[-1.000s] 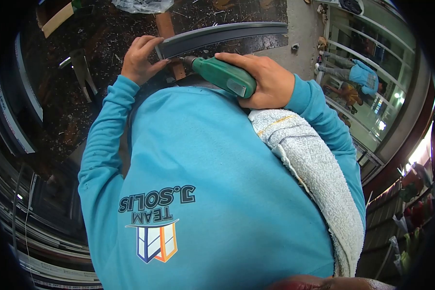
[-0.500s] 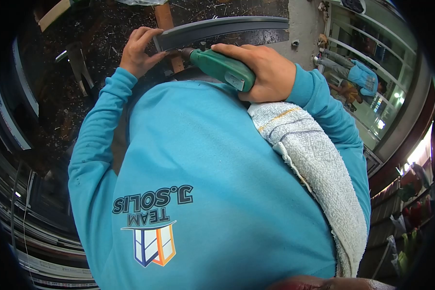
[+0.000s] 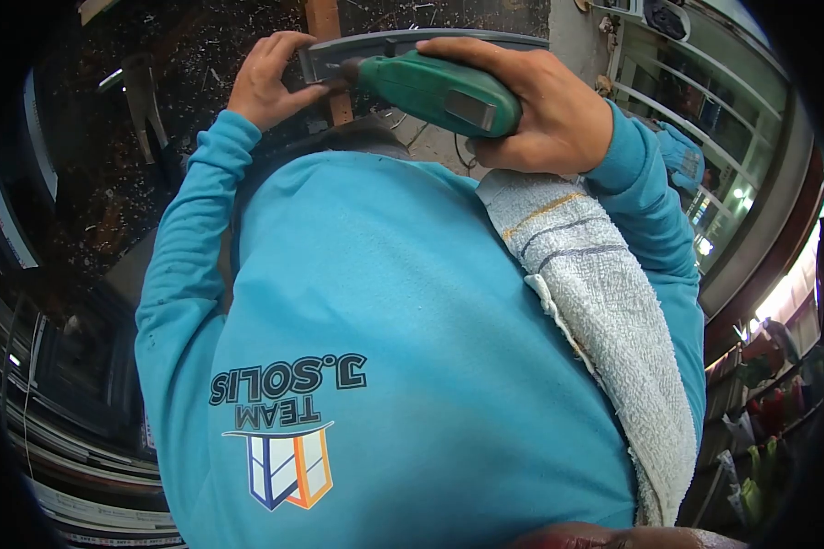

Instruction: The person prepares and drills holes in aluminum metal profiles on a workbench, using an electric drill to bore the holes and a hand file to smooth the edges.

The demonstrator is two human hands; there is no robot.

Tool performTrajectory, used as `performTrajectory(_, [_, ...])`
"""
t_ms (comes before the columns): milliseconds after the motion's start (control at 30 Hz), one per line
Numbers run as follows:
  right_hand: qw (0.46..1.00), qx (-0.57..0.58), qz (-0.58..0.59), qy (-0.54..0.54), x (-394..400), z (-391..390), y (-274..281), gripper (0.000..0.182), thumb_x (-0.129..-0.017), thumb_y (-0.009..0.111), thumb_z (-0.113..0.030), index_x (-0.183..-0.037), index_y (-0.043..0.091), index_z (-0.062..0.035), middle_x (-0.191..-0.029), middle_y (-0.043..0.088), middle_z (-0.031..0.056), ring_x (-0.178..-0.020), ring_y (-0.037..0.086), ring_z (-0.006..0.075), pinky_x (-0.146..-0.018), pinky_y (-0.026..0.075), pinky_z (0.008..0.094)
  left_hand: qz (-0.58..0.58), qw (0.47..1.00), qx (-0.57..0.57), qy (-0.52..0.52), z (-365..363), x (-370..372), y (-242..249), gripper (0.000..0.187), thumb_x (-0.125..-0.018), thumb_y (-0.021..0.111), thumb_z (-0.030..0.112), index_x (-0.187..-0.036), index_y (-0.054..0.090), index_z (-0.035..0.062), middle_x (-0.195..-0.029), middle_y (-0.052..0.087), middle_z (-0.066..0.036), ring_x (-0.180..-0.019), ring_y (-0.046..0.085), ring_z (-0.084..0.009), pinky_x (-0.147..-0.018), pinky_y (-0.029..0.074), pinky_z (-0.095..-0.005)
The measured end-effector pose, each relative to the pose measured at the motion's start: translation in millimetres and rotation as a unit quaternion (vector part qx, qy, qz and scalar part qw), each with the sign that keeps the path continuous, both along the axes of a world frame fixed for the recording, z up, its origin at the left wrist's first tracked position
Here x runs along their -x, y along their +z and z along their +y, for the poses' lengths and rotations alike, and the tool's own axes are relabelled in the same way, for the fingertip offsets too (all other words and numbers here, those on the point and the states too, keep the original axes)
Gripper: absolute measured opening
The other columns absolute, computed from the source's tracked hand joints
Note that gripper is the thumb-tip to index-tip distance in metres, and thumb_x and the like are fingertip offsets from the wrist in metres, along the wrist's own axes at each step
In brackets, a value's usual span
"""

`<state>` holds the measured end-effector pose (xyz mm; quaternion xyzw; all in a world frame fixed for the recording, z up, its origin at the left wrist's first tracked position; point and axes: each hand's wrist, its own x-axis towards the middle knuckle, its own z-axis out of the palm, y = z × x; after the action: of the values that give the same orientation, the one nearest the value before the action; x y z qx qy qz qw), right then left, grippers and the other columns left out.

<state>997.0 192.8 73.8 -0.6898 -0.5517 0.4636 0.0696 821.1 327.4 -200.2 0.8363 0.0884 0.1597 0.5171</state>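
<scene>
My left hand (image 3: 271, 80) is closed at the near end of a long grey metal profile (image 3: 331, 57), thumb on its lower side and fingers on its upper side. My right hand (image 3: 558, 108) wraps around the body of a green power drill (image 3: 430, 90). The drill points left, its tip right at the profile's end close to my left thumb. Behind the drill, the rest of the profile stretches off to the right, partly covered by it and by my right hand.
Pale shavings are scattered over the dark work surface (image 3: 188, 69). A wooden strip (image 3: 323, 20) lies beneath the profile. A white towel (image 3: 604, 274) hangs along my right side. Another person in blue (image 3: 679, 157) is farther right. Long profiles (image 3: 101, 508) are stacked at lower left.
My right hand and the drill have moved up and to the right, and the drill has turned to show more of its side. The held profile end has shifted slightly upward.
</scene>
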Motion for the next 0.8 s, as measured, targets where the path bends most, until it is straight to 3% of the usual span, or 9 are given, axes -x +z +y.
performTrajectory(100, [1.000, 0.009, 0.004, -0.007, -5.8, -13.1, 7.4, 0.082, -0.057, 0.066, -0.007, -0.137, 0.044, -0.0041, -0.112, 0.063, 0.0236, -0.095, 0.066, 0.0372, -0.091, 0.052, 0.0428, -0.033, 0.999, 0.006, 0.009, -0.9, 4.1, 7.1, 0.097, -0.055, 0.088, 0.030, -0.138, 0.039, 0.0136, -0.134, 0.046, -0.009, -0.124, 0.046, -0.0317, -0.106, 0.041, -0.0421])
performTrajectory(233, [0.999, 0.010, -0.026, -0.029, -13.3, -24.7, 23.6, 0.078, -0.061, 0.068, -0.008, -0.135, 0.047, -0.0069, -0.111, 0.064, 0.0200, -0.097, 0.066, 0.0337, -0.091, 0.052, 0.0408, 0.000, 0.982, -0.169, -0.081, 25.6, -10.9, 23.3, 0.103, -0.053, 0.088, 0.029, -0.141, 0.037, 0.0151, -0.146, 0.037, -0.007, -0.137, 0.031, -0.0290, -0.116, 0.026, -0.0439])
performTrajectory(333, [0.996, -0.013, -0.029, -0.079, -36.9, -45.7, 26.1, 0.073, -0.065, 0.070, -0.007, -0.135, 0.048, -0.0112, -0.111, 0.065, 0.0162, -0.100, 0.065, 0.0293, -0.092, 0.051, 0.0392, 0.031, 0.931, -0.279, -0.233, 41.0, -30.2, 36.2, 0.105, -0.051, 0.088, 0.026, -0.142, 0.037, 0.0166, -0.149, 0.033, -0.005, -0.141, 0.025, -0.0263, -0.119, 0.021, -0.0433])
performTrajectory(400, [0.991, -0.074, -0.048, -0.096, -63.2, -63.4, 10.6, 0.078, -0.065, 0.060, 0.001, -0.141, 0.043, -0.0115, -0.116, 0.062, 0.0156, -0.099, 0.064, 0.0263, -0.090, 0.049, 0.0357, 0.068, 0.912, -0.292, -0.280, 53.5, -48.6, 38.7, 0.111, -0.046, 0.090, 0.022, -0.143, 0.035, 0.0143, -0.151, 0.032, -0.005, -0.143, 0.022, -0.0243, -0.120, 0.018, -0.0428])
performTrajectory(467, [0.975, -0.110, -0.056, -0.187, -61.1, -46.2, 15.6, 0.060, -0.070, 0.064, -0.006, -0.128, 0.051, 0.0013, -0.111, 0.063, 0.0151, -0.098, 0.061, 0.0205, -0.089, 0.048, 0.0319, 0.076, 0.888, -0.316, -0.327, 63.0, -74.3, 37.4, 0.104, -0.045, 0.091, 0.020, -0.138, 0.043, 0.0113, -0.148, 0.036, -0.008, -0.142, 0.024, -0.0239, -0.121, 0.016, -0.0432])
performTrajectory(500, [0.972, -0.044, -0.104, -0.208, -79.0, -53.1, 3.6, 0.078, -0.063, 0.069, -0.006, -0.136, 0.042, 0.0003, -0.120, 0.058, 0.0131, -0.107, 0.056, 0.0173, -0.092, 0.045, 0.0283, 0.127, 0.819, -0.327, -0.453, 76.3, -100.0, 66.9, 0.089, -0.062, 0.077, 0.028, -0.141, 0.040, 0.0100, -0.147, 0.036, -0.015, -0.139, 0.028, -0.0366, -0.114, 0.026, -0.0482])
performTrajectory(600, [0.955, -0.080, -0.080, -0.276, -90.7, -64.1, -18.6, 0.076, -0.063, 0.068, -0.005, -0.135, 0.044, -0.0003, -0.119, 0.059, 0.0131, -0.106, 0.057, 0.0189, -0.092, 0.045, 0.0292, 0.098, 0.749, -0.384, -0.530, 71.8, -125.6, 45.5, 0.082, -0.068, 0.075, 0.028, -0.141, 0.042, 0.0109, -0.147, 0.038, -0.013, -0.142, 0.024, -0.0327, -0.117, 0.016, -0.0494])
performTrajectory(633, [0.954, -0.101, -0.038, -0.281, -96.7, -72.3, -28.3, 0.077, -0.064, 0.069, -0.005, -0.136, 0.043, -0.0010, -0.121, 0.058, 0.0133, -0.108, 0.056, 0.0196, -0.094, 0.044, 0.0297, 0.123, 0.773, -0.398, -0.479, 58.4, -109.7, 58.8, 0.091, -0.046, 0.090, 0.019, -0.128, 0.052, 0.0088, -0.139, 0.047, -0.009, -0.140, 0.029, -0.0246, -0.121, 0.014, -0.0438])
performTrajectory(800, [0.947, -0.132, 0.023, -0.290, -89.8, -97.3, -43.8, 0.080, -0.066, 0.072, -0.007, -0.139, 0.039, -0.0027, -0.125, 0.057, 0.0116, -0.112, 0.055, 0.0183, -0.096, 0.043, 0.0301, 0.111, 0.786, -0.315, -0.520, 58.8, -120.7, 37.7, 0.073, -0.051, 0.088, 0.020, -0.116, 0.058, 0.0046, -0.122, 0.058, -0.012, -0.133, 0.039, -0.0281, -0.120, 0.015, -0.0482])
